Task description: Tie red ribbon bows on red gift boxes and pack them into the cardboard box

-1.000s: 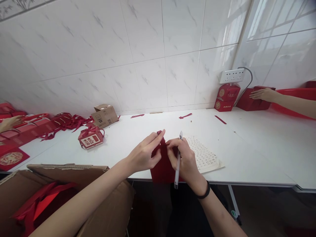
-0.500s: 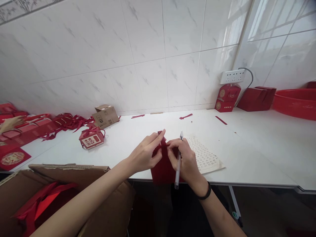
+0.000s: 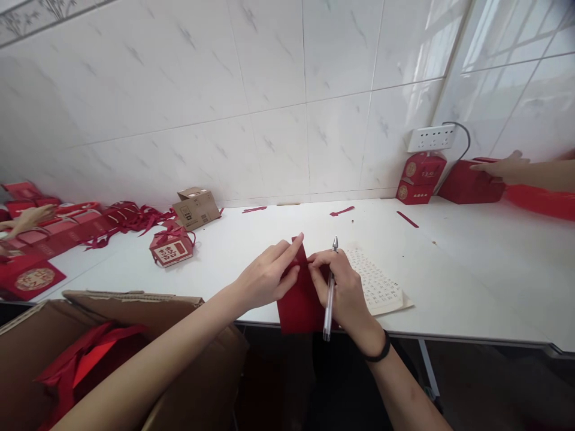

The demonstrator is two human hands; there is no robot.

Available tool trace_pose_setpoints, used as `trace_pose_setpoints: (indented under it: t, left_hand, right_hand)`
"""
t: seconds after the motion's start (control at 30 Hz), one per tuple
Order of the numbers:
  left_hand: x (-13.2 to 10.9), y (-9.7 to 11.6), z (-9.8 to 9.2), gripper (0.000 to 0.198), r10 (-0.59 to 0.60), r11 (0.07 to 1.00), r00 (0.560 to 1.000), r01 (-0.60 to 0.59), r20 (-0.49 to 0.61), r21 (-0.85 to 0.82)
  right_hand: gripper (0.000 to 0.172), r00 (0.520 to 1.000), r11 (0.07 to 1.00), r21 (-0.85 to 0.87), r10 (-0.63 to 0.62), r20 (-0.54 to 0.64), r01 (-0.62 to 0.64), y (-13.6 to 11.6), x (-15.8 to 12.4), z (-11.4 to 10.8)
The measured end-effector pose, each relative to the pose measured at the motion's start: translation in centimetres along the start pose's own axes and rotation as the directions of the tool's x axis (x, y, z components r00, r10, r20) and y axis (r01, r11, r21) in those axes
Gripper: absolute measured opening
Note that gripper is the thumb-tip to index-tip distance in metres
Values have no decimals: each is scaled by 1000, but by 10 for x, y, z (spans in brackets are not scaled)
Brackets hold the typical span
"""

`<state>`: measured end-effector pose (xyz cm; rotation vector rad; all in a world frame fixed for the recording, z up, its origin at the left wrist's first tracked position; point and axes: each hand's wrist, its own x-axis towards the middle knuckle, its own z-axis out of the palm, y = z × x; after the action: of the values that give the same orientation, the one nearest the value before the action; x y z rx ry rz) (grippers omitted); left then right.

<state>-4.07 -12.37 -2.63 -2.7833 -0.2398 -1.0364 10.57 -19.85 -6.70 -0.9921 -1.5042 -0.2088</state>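
Note:
A flat dark red paper piece [image 3: 300,304] lies at the front edge of the white table [image 3: 449,269], partly over the edge. My left hand [image 3: 268,276] pinches its upper flap, fingers closed on it. My right hand [image 3: 342,287] presses the same flap from the right, with a clear pen [image 3: 330,297] clamped between its fingers, tip pointing up. A white sheet of small printed stickers [image 3: 377,286] lies just right of my right hand.
An open cardboard carton [image 3: 179,335] with red ribbon pieces stands at the lower left. A small red gift box [image 3: 172,248], a brown box [image 3: 196,206] and piles of red boxes and ribbons [image 3: 67,224] sit left. Another person's hand [image 3: 505,169] rests on a red box [image 3: 469,182] at far right.
The other person's hand left the red box at the far right, then came back onto it. My hands stay on the red piece, pressing the flap lower.

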Motion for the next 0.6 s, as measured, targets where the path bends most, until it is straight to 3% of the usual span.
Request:
trace_pose_setpoints:
  t: [0.27, 0.6]
  left_hand:
    - [-1, -2, 0, 28, 58, 995, 997, -62, -58, -78]
    - [-3, -6, 1, 31, 98, 994, 993, -101, -63, -50]
  right_hand:
    - [16, 1000, 1000, 3, 20, 19, -20, 0, 0, 0]
    - [15, 1000, 1000, -10, 19, 1, -19, -1, 0, 2]
